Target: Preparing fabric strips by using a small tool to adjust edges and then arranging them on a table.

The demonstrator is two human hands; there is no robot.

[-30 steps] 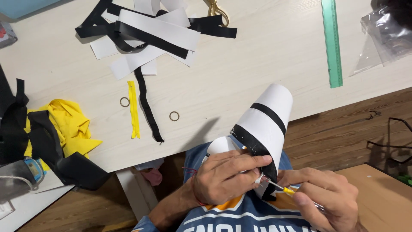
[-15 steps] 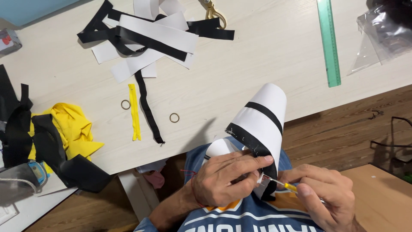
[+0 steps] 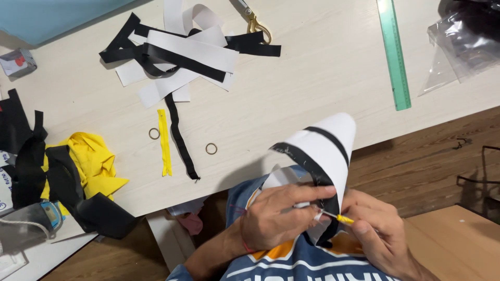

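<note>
A white fabric piece with black strips point(image 3: 323, 148) curves up off my lap, just in front of the table edge. My left hand point(image 3: 278, 216) pinches its lower black edge between thumb and fingers. My right hand point(image 3: 380, 234) holds a thin yellow-handled tool point(image 3: 338, 217), whose metal tip touches the fabric seam right beside my left fingers. Both hands sit close together over my blue shirt.
On the pale table point(image 3: 312, 93) lie a heap of black and white strips point(image 3: 177, 57), gold-handled scissors point(image 3: 255, 23), a green ruler point(image 3: 393, 52), a yellow strip point(image 3: 164, 143), a black strip point(image 3: 179, 138), two small rings point(image 3: 211, 149), yellow and black cloth point(image 3: 78, 171) and a plastic bag point(image 3: 458, 47).
The view has shifted slightly. My left fingers have slid along the fabric edge and the tool tip stays at the seam. Nothing on the table has moved.
</note>
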